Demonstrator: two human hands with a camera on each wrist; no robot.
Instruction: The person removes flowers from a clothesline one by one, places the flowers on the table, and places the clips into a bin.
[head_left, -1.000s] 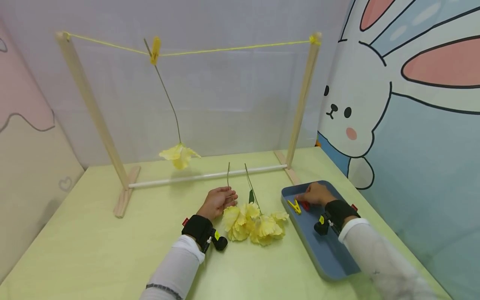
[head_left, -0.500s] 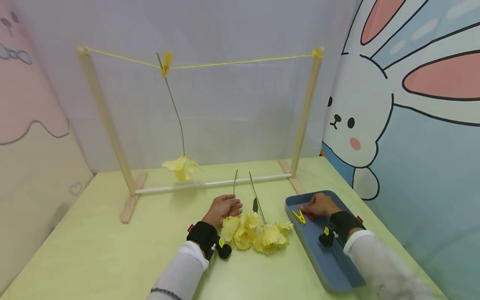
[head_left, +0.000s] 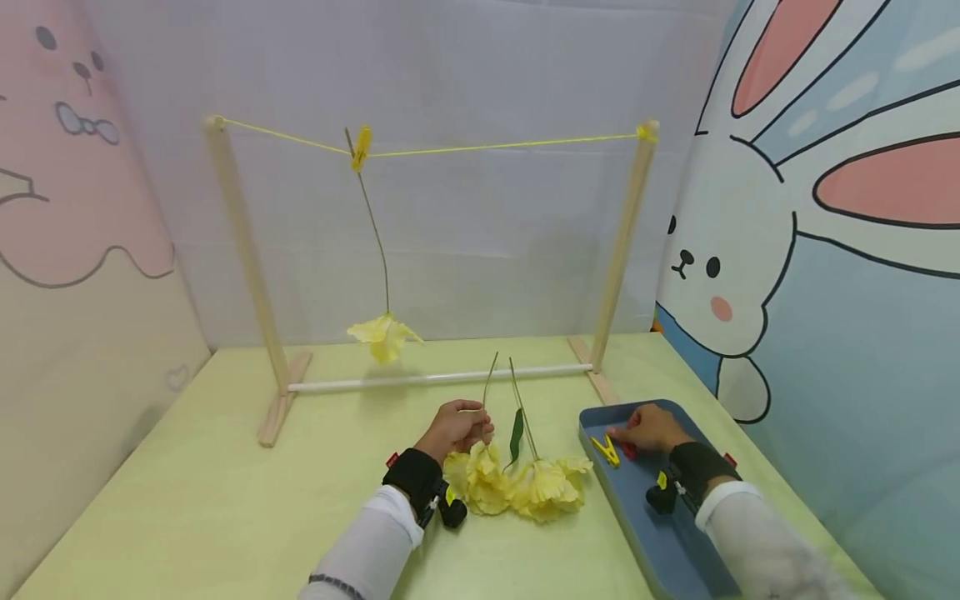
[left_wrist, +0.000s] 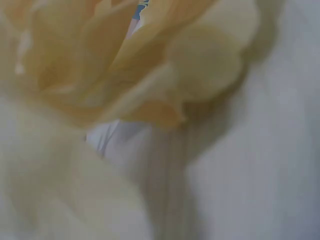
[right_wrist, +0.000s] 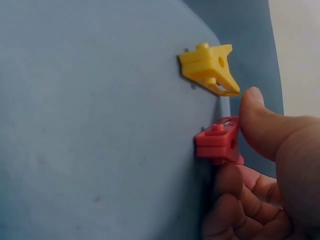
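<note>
Two yellow artificial flowers (head_left: 517,487) lie on the pale green table, stems pointing toward a wooden rack. My left hand (head_left: 457,429) has its fingers curled round the left flower's stem (head_left: 489,379); yellow petals (left_wrist: 125,65) fill the left wrist view. My right hand (head_left: 648,429) is in the blue tray (head_left: 660,542) and pinches a red clothespin (right_wrist: 218,145) between thumb and fingers. A yellow clothespin (head_left: 606,451) (right_wrist: 210,68) lies just left of it in the tray. A third yellow flower (head_left: 384,335) hangs head down from the yellow string (head_left: 495,147), held by a yellow clip (head_left: 362,147).
The wooden rack (head_left: 247,250) has two slanted posts and a white bar (head_left: 438,379) across its base. Panels with cartoon animals wall the table on the left and right. The tray sits near the table's right edge.
The head camera has tilted and shifted, so the rack sits lower and further right in view. Both hands stay where they were, on the stem and the red clothespin.
</note>
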